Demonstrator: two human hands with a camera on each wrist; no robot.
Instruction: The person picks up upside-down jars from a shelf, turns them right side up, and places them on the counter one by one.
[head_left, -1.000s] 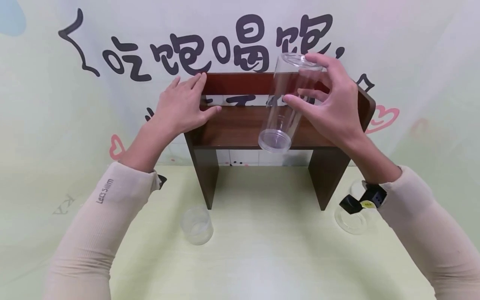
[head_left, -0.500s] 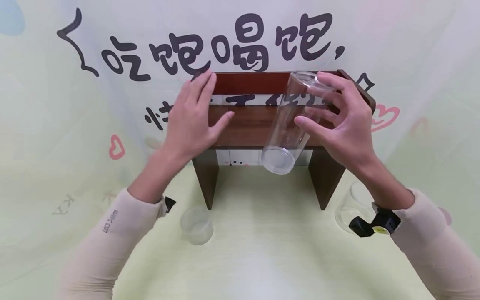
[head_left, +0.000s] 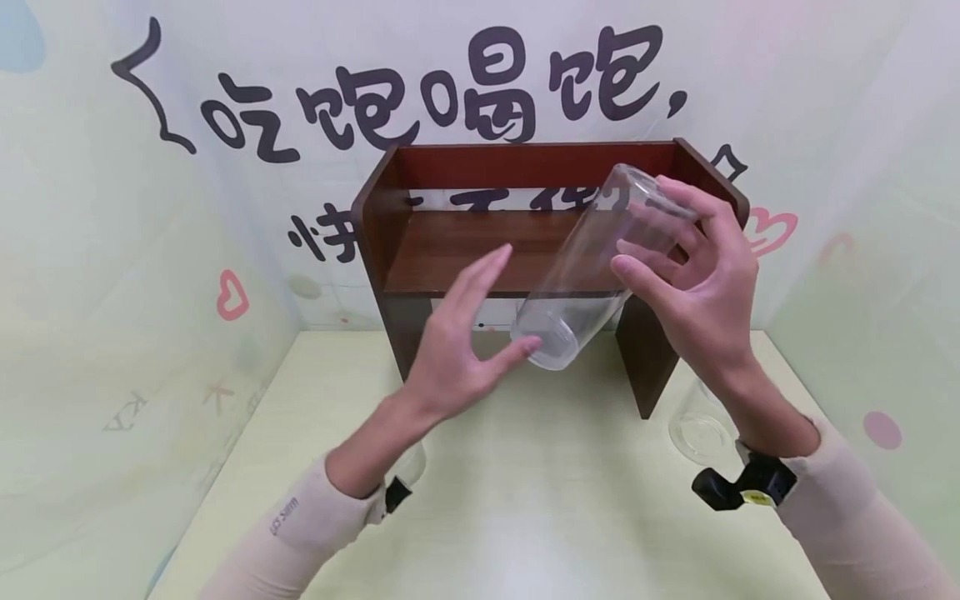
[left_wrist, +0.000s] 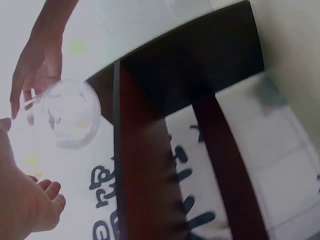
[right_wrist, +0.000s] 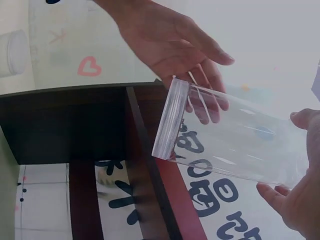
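A tall clear plastic jar (head_left: pixel 577 262) hangs tilted in front of the brown wooden shelf (head_left: pixel 450 250), its capped end down and to the left. My right hand (head_left: pixel 708 287) grips it near the upper end, thumb on one side and fingers on the other. Close to the capped end is my left hand (head_left: pixel 461 354), fingers straight and thumb spread. In the right wrist view, the jar's clear lid (right_wrist: pixel 171 120) lies in front of the left hand (right_wrist: pixel 175 50); whether they touch I cannot tell.
On the pale table (head_left: pixel 525 517), a clear container (head_left: pixel 701 425) stands right of the shelf, partly behind my right wrist. Another clear container (head_left: pixel 412 462) is mostly hidden by my left forearm. A printed cloth (head_left: pixel 247 58) hangs behind the shelf.
My left hand has left the shelf's upper left side and come down and right to the jar's lower end. The right hand has lowered the jar, moved it slightly right and tilted it further.
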